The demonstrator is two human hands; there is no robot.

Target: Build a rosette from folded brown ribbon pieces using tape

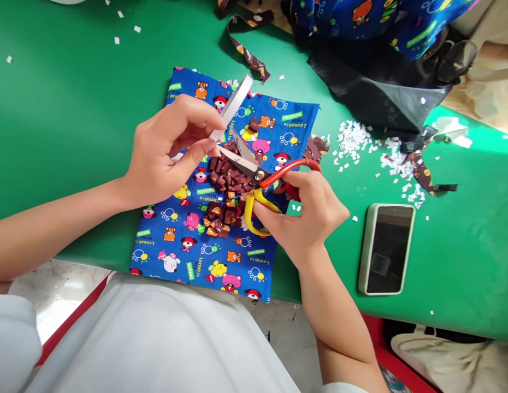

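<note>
My left hand (178,147) pinches a narrow white strip (237,101) between thumb and fingers. Scissors (258,174) with red and yellow handles are in my right hand (309,218), my fingers and thumb through the loops. Their blades are spread apart and reach toward the strip's lower end by my left fingertips. Below the blades, small dark brown cut pieces (227,177) with orange flecks lie heaped on a blue cloth (176,218) printed with cartoon animals. The cloth lies on a green table (94,109), its near edge against my lap.
A phone (387,251) lies at the right. Tiny white scraps (354,144) are piled near a black sheet (360,82) at the upper right. A dark patterned strip (249,49) curls beyond the cloth. Blue printed fabric (348,19) is bunched at the far edge.
</note>
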